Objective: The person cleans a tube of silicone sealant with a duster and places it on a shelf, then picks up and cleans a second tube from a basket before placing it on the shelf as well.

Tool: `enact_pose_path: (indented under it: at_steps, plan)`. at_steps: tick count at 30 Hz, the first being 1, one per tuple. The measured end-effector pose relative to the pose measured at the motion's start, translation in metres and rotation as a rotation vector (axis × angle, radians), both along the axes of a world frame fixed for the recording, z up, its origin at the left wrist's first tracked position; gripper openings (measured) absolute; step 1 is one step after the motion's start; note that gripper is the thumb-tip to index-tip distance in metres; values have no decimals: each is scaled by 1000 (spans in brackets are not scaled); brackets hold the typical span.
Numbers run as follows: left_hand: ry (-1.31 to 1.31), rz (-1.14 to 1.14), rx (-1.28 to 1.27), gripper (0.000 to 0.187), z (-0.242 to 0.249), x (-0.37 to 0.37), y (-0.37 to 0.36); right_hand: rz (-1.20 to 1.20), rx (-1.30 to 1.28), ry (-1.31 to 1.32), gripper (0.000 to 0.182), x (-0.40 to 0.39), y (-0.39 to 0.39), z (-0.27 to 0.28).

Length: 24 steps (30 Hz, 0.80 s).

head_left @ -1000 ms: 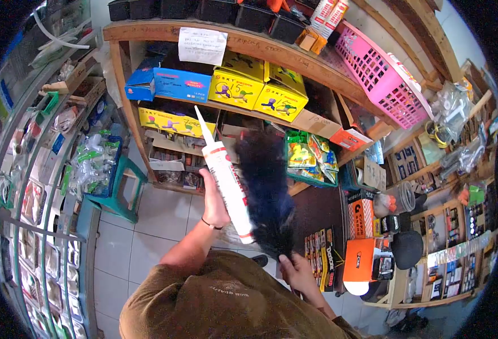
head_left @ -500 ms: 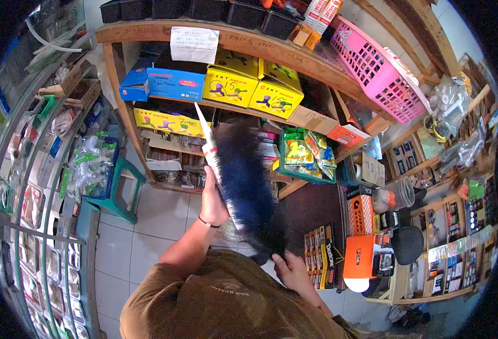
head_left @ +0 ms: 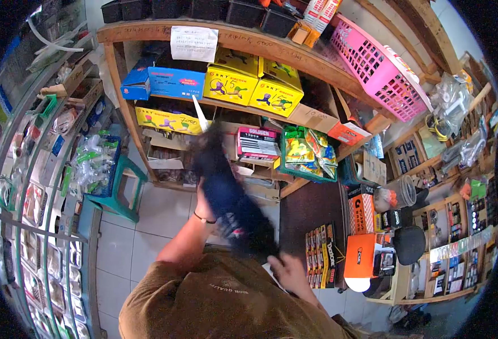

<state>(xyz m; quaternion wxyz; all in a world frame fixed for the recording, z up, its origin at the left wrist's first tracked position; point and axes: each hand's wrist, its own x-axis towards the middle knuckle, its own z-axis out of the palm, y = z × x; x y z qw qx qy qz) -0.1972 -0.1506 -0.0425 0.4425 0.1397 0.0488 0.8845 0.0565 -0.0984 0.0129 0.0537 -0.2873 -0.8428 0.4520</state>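
Observation:
My left hand (head_left: 201, 204) is closed round a white sealant tube, its fingers mostly hidden. Only the tube's pointed white nozzle (head_left: 200, 113) shows clearly, tilted up and slightly left. A dark navy cloth (head_left: 235, 206), smeared by motion, lies across the front of the tube and covers nearly all of its body. Small white and red marks show near the cloth's middle. At the cloth's lower end, my right hand (head_left: 287, 272) is closed on it, somewhat blurred.
Ahead stands a wooden shelf (head_left: 232, 31) with yellow boxes (head_left: 229, 87), a blue box (head_left: 175, 83) and a green basket (head_left: 308, 175) of packets. A pink basket (head_left: 379, 68) sits at upper right. Left are a green stool (head_left: 129, 189) and a glass cabinet (head_left: 40, 226).
The cloth has shifted up and left over the tube, hiding the white body that showed before. My left hand is slightly lower and left; the right hand has shifted slightly.

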Motion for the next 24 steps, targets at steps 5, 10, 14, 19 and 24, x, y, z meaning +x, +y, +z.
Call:
enact_pose_path:
  at_steps: [5,10,14,19,24]
  plan:
    - [-97,20,-251,58,7,3,3,316,55,16,27,6,-1,-1]
    - [-27,-71,55,45,5,6,0,-66,-62,-21,26,4,4,-9]
    - [5,-4,3,52,-16,-1,8,291,47,-46,30,2,-2,5]
    - [-144,-43,-1,51,10,7,3,82,48,-89,27,3,0,0]
    - [58,-228,196,58,-47,-20,25,158,38,-92,33,1,2,5]
